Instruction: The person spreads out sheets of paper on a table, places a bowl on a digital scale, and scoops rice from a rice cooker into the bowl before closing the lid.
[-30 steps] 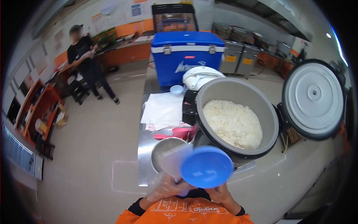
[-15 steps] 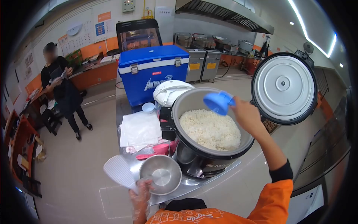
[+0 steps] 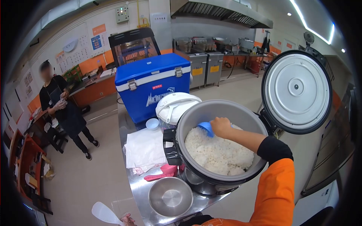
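Note:
My right hand [image 3: 221,127] is closed on a blue scoop [image 3: 206,128], its cup pressed into the cooked rice [image 3: 218,154] along the far left side of the pot. The rice lies in a large rice cooker [image 3: 241,109] with a grey inner pot. At the bottom edge of the view, my left hand [image 3: 128,220], in a see-through glove, grips a white rice paddle [image 3: 105,213]. It is partly cut off by the frame. A steel bowl [image 3: 171,197] stands between that hand and the cooker.
The cooker's lid [image 3: 298,88] stands open at right. Pink scoops [image 3: 164,172] and white sheets [image 3: 145,148] lie beside a small light-blue cup [image 3: 152,123]. A white-lidded container [image 3: 175,107] and blue cooler [image 3: 151,83] stand behind. A person [image 3: 62,105] stands at left.
My right hand has lowered the blue scoop from above the pot into the rice. My left hand and the paddle have moved down and left, away from the bowl. The view has shifted.

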The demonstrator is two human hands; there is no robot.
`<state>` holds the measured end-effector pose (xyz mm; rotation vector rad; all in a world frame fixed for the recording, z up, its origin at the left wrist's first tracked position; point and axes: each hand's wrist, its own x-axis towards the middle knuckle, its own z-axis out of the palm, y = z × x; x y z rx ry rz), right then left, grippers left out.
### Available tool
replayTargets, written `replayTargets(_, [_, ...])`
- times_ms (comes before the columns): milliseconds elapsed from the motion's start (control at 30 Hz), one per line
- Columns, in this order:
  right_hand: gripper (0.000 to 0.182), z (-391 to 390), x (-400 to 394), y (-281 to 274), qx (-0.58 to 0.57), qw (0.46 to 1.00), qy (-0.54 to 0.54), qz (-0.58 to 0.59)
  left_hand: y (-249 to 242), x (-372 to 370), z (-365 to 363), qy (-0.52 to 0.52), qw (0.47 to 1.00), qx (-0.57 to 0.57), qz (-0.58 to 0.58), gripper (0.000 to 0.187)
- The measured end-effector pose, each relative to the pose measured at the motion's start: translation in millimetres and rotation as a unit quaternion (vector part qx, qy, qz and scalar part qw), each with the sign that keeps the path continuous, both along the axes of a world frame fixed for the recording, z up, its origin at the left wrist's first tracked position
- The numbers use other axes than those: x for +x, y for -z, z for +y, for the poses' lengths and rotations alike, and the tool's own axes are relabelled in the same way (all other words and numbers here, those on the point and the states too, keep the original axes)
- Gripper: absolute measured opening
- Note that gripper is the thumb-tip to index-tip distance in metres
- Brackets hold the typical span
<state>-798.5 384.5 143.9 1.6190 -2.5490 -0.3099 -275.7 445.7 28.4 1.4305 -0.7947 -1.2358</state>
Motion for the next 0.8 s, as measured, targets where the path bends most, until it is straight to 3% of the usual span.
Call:
replayTargets(100, [0.019,5.2,19.7,-16.9,0.016,0.999,-0.027,-0.040,-14.0,-0.5,4.2,-0.030,0.989,0.079,-0.121,0.022])
replayTargets(200, [0.020,13.5,30.7,-28.0,0.054,0.995,-0.047,-0.062,-14.1,6.0,4.6,-0.038,0.991,0.082,-0.102,0.027])
replayTargets(333, [0.021,24.5,53.1,-48.8,0.132,0.985,-0.054,-0.098,21.2,25.1,-2.2,-0.004,1.000,-0.019,-0.015,0.030])
replayTargets(400, [0.022,33.0,57.5,-54.1,0.128,0.983,-0.046,-0.122,24.0,19.7,-10.7,-0.028,0.996,-0.087,0.014,0.028])
replayTargets(533, [0.027,51.6,57.4,-60.1,0.119,0.980,-0.040,-0.154,14.6,10.8,-9.5,0.008,0.994,-0.091,0.054,0.027])
replayTargets(700, [0.035,82.6,42.8,-62.9,0.106,0.956,-0.147,-0.230,-4.8,-3.8,-6.2,-0.015,0.998,-0.055,0.029,0.025])
replayTargets(800, [0.038,102.7,20.0,-64.4,0.070,0.939,-0.183,-0.281,0.3,1.6,-8.8,0.016,0.995,-0.091,0.037,0.025])
